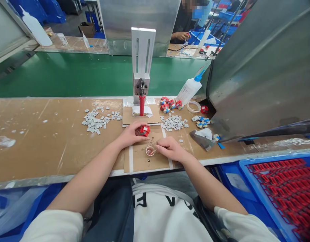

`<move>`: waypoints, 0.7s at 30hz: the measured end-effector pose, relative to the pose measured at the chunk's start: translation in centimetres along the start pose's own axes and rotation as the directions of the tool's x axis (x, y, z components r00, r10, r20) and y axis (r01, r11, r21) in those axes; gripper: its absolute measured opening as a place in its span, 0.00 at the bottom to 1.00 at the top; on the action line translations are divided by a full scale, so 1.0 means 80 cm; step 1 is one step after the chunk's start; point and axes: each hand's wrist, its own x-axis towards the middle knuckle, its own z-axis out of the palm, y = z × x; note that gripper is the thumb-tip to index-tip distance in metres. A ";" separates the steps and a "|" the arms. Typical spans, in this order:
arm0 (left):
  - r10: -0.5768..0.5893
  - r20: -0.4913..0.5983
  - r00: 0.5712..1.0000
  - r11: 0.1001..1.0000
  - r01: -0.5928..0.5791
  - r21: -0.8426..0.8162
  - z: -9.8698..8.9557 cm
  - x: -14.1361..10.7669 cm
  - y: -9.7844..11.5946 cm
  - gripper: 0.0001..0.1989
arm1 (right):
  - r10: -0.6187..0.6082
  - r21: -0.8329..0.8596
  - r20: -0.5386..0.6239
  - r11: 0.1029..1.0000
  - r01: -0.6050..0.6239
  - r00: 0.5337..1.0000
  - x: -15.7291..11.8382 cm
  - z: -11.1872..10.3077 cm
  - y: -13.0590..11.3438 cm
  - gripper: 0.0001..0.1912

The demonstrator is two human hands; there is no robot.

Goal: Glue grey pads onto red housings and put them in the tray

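Left hand (129, 135): thumb and fingers grasp a red part (145, 130), held just above the cardboard mat (158, 160), in front of the press (142, 84). Right hand (171, 149): fingers pinched on a thin stick (155, 151), its far end in a small round cup (146, 153); the cup sits on the mat, nearer the bench edge than the red part. Contents reddish; detail too small to read.

Near the hands: one small dark bead (148, 160) just beside the cup, bench side. Loose grey tiles (93, 121) lie left of the press; a second grey batch (173, 123) lies right of it. Behind that batch, a cluster of red blocks (165, 107), a leaning white bottle (188, 90) and a tape roll (194, 107).

Farther out: green belt (69, 74) across the bench; blue crate (248, 171) of red pieces at lower right; a co-worker's hand (182, 36) beyond.
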 end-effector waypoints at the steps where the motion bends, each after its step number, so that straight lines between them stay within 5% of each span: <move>1: 0.016 -0.002 1.000 1.000 -0.015 0.025 -0.001 0.000 0.001 0.29 | -0.002 0.010 -0.008 1.000 0.002 1.000 -0.001 0.001 0.001 0.28; 8: 0.032 -0.045 0.999 0.998 -0.034 -0.054 0.001 -0.001 0.012 0.27 | -0.023 0.040 -0.040 0.999 0.025 0.999 0.001 0.006 0.007 0.28; 15: -0.073 -0.108 0.991 0.996 0.067 -0.059 0.004 0.000 0.001 0.30 | 0.000 0.088 -0.048 0.996 0.004 0.999 0.004 0.004 0.009 0.29; 18: 0.017 -0.132 0.991 0.991 0.001 0.132 0.003 -0.002 0.004 0.23 | 0.075 0.173 -0.212 0.984 -0.038 0.974 0.008 -0.004 0.018 0.30; 21: 0.052 -0.115 0.992 0.961 -0.018 0.277 0.004 -0.004 0.009 0.18 | 0.166 0.350 -0.407 0.937 -0.014 0.898 0.019 -0.010 0.032 0.30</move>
